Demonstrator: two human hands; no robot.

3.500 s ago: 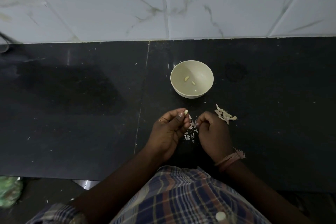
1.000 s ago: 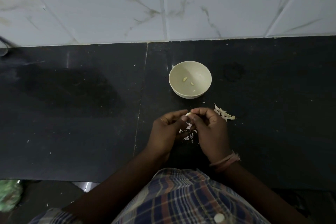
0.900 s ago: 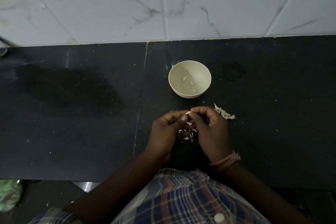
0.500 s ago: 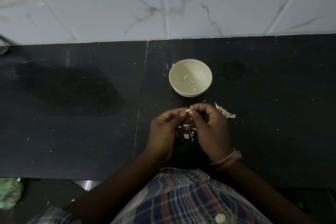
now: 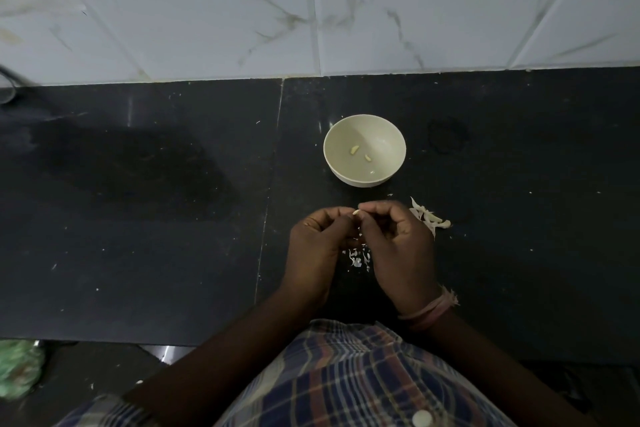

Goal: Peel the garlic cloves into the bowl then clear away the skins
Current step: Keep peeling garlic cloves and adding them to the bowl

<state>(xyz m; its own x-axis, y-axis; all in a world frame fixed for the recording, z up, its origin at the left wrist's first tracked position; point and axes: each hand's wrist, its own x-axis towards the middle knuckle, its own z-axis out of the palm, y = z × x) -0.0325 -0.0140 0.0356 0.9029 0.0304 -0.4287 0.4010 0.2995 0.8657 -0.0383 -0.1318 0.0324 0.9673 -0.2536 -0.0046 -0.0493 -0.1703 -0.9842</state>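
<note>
A home kitchen: black stone counter (image 5: 138,218) against marbled white wall tiles (image 5: 207,10).

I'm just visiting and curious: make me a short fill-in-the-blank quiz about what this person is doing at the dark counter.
1. The small pale garlic clove is pinched between the fingertips of ____ hands.
2. The round cream bowl holds two peeled cloves and stands ____ the hands, nearer the wall.
3. The pile of white garlic skins lies on the black stone counter beside the ____ hand.

Missing words: both; beyond; right
</note>
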